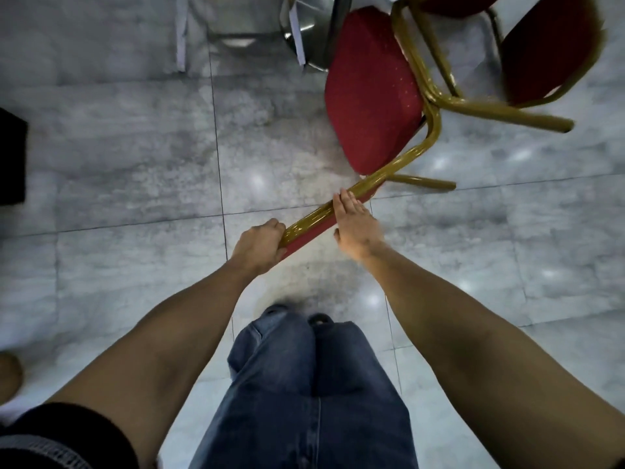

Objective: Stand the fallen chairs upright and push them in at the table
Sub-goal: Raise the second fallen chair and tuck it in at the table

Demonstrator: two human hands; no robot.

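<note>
A red-cushioned chair (372, 93) with a gold metal frame stands in front of me, its seat toward the table and its backrest top edge nearest me. My left hand (260, 245) is shut on the left end of the backrest's top rail. My right hand (355, 225) lies on the same rail further right, fingers extended and flat against it, not curled around. A second red chair (548, 52) lies tipped at the top right, its gold leg (514, 115) sticking out over the floor. The table's metal base (304, 32) shows at the top centre.
Grey marble floor tiles (135, 147) spread all around. A dark object (12, 157) sits at the left edge. My jeans and shoes (304, 384) are directly below the chair back. White cloth strips (181, 35) hang near the table base.
</note>
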